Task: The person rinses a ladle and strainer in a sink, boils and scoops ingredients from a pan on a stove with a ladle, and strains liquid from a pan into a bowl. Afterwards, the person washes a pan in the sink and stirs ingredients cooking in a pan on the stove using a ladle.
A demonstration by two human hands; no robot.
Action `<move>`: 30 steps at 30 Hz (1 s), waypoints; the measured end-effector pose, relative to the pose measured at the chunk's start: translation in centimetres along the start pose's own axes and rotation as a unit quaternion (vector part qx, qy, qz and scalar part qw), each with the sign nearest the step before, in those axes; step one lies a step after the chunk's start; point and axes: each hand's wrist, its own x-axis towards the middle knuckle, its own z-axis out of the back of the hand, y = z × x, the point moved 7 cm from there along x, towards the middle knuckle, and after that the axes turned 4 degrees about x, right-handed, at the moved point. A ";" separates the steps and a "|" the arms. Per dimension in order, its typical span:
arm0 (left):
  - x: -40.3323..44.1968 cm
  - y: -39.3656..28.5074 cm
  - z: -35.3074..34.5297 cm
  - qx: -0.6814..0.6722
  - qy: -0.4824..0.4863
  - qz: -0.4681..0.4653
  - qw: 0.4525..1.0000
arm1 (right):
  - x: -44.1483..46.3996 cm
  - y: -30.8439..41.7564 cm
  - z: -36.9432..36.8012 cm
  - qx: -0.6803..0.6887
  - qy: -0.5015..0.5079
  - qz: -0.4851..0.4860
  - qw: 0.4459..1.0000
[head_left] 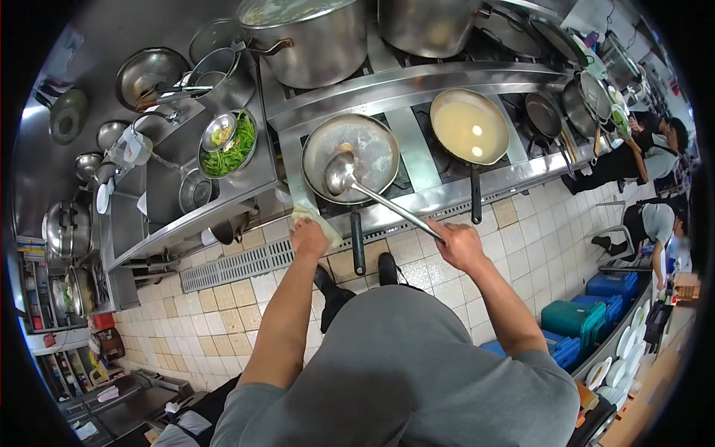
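Observation:
My right hand (459, 244) is closed round the handle of a long metal ladle (342, 175), whose bowl rests inside a wide pan (356, 141) with a thin, cloudy liquid. My left hand (309, 237) grips a pale cloth (320, 223) at the stove's front edge, left of that pan's black handle (357, 242). To the right, a second pan (469, 123) holds a pale yellow liquid. At the left, a bowl of green leafy vegetables (237, 147) has a small metal bowl (220, 132) on top.
Two large pots (313, 45) stand behind the pans. A small dark pan (543, 115) sits farther right. Sink basins (167, 182) lie at the left. Coloured bins (573, 320) and stacked plates (633, 335) are at the lower right. Other people (655, 153) are at the far right.

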 end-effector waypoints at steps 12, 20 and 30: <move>0.6 0.3 -0.8 0.015 -0.012 -0.011 1.000 | 7.2 0.8 2.0 0.138 -0.017 -0.128 0.982; 0.2 0.2 0.0 -0.004 -0.021 -0.008 1.000 | 7.8 0.5 2.3 0.098 0.000 -0.132 0.986; 1.0 0.0 0.0 -0.002 0.014 -0.016 1.000 | -0.8 1.1 -0.6 0.188 0.007 -0.197 0.962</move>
